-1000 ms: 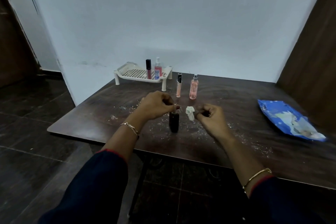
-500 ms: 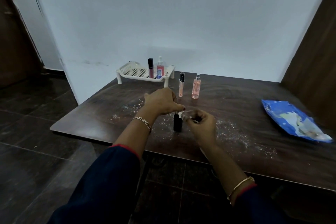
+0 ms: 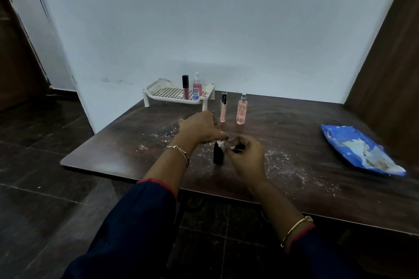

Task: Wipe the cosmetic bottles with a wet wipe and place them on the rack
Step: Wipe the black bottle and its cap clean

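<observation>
Between both hands (image 3: 223,142), black bottle (image 3: 218,154)

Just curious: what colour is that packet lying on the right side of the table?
Blue with white patches, seen in the head view: the packet.

Black bottle (image 3: 218,154), white perforated rack (image 3: 174,94), blue wipe packet (image 3: 353,147), dark-brown table (image 3: 317,120).

A small black bottle (image 3: 218,154) stands upright on the near middle of the table, a scrap of white wet wipe (image 3: 220,142) bunched at its top. Farther back stand two upright bottles side by side: a slim pale-pink tube with a black cap (image 3: 223,107) and, right of it, a clear pink spray bottle (image 3: 241,110). On the white perforated rack (image 3: 165,93) at the far left stand a dark-red tube with a black cap (image 3: 185,87) and a pink spray bottle with a label (image 3: 196,87).
</observation>
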`<state>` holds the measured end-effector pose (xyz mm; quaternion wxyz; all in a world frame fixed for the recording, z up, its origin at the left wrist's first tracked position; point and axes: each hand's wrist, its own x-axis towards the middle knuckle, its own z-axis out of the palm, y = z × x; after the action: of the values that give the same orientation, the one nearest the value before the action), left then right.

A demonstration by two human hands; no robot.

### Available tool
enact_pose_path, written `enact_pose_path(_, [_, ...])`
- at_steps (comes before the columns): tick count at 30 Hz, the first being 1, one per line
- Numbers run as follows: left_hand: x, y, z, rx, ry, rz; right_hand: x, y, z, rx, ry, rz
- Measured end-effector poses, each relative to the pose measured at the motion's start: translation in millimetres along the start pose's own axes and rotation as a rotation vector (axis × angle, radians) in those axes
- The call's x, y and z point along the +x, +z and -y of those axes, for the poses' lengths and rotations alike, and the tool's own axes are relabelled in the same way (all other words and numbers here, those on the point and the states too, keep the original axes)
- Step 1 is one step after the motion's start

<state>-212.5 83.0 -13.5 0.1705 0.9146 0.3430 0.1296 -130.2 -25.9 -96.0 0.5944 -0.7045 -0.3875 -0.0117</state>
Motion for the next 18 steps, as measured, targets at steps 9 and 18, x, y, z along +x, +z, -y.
enact_pose_path(9, [-10, 1, -5, -0.004, -0.022, -0.042, -7, -5, 5, -0.133, 0.082, 0.157])
enact_pose_path(18, [-23, 8, 4, -0.011, -0.022, -0.254, 7, -11, 26, -0.176, 0.163, 0.246])
